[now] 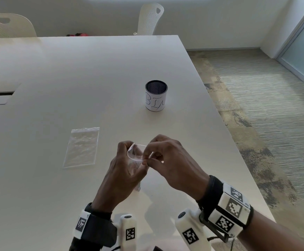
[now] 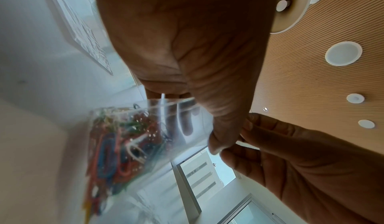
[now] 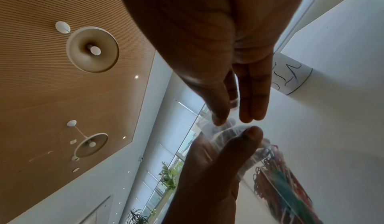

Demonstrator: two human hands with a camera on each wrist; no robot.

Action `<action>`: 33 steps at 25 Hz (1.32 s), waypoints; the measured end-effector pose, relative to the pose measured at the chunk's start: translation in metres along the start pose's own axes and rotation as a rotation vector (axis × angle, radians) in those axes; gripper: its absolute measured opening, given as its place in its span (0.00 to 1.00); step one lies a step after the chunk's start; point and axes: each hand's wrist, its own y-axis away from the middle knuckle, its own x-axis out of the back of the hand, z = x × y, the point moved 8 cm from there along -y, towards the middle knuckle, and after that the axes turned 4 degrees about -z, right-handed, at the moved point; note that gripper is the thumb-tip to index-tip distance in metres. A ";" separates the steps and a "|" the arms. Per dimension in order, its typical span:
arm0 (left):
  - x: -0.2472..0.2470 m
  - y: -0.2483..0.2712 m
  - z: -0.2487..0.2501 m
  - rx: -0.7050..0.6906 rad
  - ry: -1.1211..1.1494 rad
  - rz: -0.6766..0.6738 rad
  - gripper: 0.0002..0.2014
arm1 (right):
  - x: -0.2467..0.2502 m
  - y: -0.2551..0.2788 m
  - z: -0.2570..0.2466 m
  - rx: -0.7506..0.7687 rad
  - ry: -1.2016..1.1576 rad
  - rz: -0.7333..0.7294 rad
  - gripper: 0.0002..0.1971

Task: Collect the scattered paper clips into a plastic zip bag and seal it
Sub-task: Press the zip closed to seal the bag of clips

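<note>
A clear zip bag [image 1: 135, 158] is held up above the white table [image 1: 75, 78] near its front edge, its mouth gaping open. My left hand [image 1: 125, 160] grips one side of the bag's top. My right hand [image 1: 158, 156] pinches the opposite lip between thumb and fingers. The left wrist view shows the zip bag [image 2: 145, 145] filled with several coloured paper clips [image 2: 116, 148]. In the right wrist view the paper clips [image 3: 278, 178] hang in the bag's lower part, below the pinching fingers [image 3: 220, 115].
A second, flat zip bag [image 1: 82, 147] lies on the table to the left of my hands. A mesh cup [image 1: 156, 95] wrapped in a handwritten paper label stands farther back. The table's right edge runs close to my right arm. Two white chairs stand behind.
</note>
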 end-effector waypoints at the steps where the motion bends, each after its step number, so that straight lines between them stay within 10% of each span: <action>1: 0.001 0.000 0.000 0.005 0.018 -0.001 0.29 | 0.002 0.000 -0.002 0.015 -0.003 0.005 0.02; 4: 0.009 0.001 -0.004 0.000 0.079 0.014 0.39 | 0.012 -0.001 -0.008 0.076 0.006 0.005 0.03; 20: 0.035 -0.011 0.047 -0.373 -0.106 0.054 0.03 | 0.087 0.005 -0.012 0.311 0.218 -0.058 0.01; 33: 0.014 -0.026 0.054 -0.106 0.495 0.050 0.15 | 0.090 0.007 -0.008 0.297 -0.042 0.035 0.01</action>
